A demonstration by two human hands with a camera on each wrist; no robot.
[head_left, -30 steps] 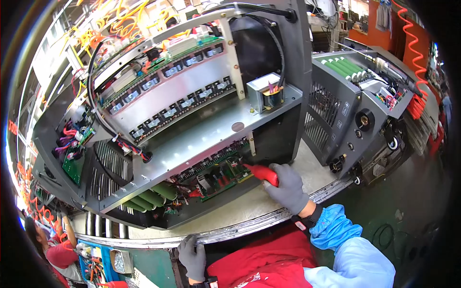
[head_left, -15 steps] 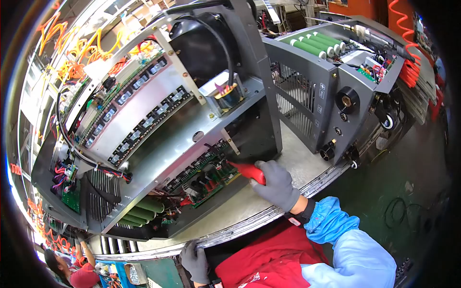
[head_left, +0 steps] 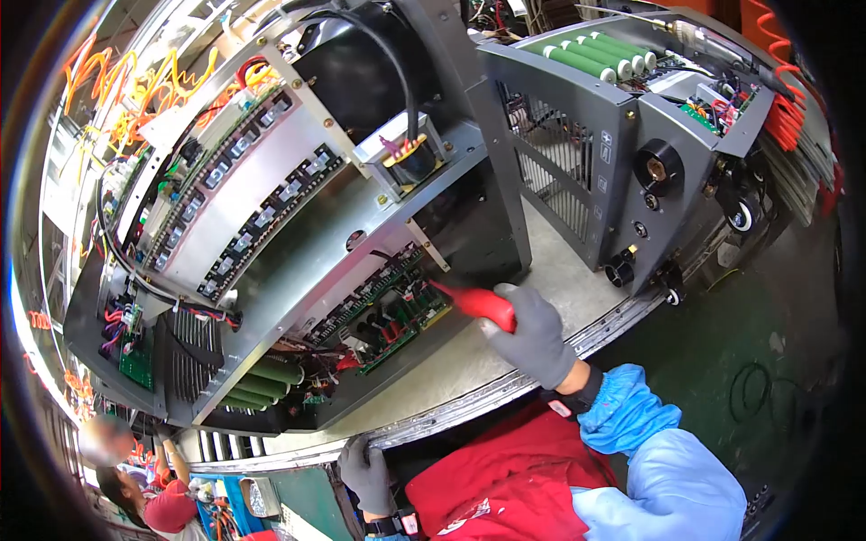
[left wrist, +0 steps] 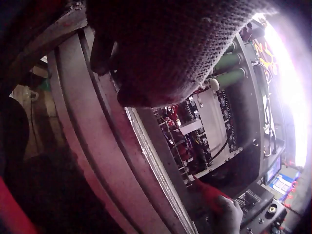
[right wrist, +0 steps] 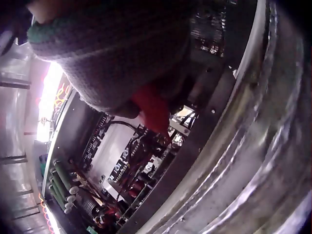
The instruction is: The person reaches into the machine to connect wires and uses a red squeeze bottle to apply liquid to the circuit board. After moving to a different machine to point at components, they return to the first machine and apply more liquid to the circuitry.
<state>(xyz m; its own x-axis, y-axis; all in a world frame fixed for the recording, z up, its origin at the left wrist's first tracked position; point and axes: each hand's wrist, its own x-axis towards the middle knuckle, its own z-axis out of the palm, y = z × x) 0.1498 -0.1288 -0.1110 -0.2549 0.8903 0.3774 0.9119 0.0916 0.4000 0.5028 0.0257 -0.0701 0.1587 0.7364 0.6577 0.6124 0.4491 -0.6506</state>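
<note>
In the head view my gloved right hand [head_left: 536, 339] grips a red tool [head_left: 483, 305], its tip at the lower circuit board [head_left: 397, 316] inside the large grey machine [head_left: 361, 216]. The right wrist view shows the red tool [right wrist: 152, 108] pointing down at the board's components, with the gloved hand [right wrist: 122, 58] around it. My gloved left hand [head_left: 366, 478] rests on the metal edge at the front of the bench [head_left: 424, 435], fingers bent over it. Its glove [left wrist: 161, 53] fills the top of the left wrist view. The tool's exact contact point cannot be made out.
A second grey machine [head_left: 622, 153] with green cylinders stands at the right. Green cylinders [head_left: 262, 383] also sit low in the near machine. At the lower left are a person in red [head_left: 171, 507] and a blue tray [head_left: 236, 505]. A red coiled hose [head_left: 783, 117] hangs at upper right.
The head view has shifted, so the machines appear further left than a second ago. My right hand still grips the red tool at the lower board, and my left hand stays at the bench edge.
</note>
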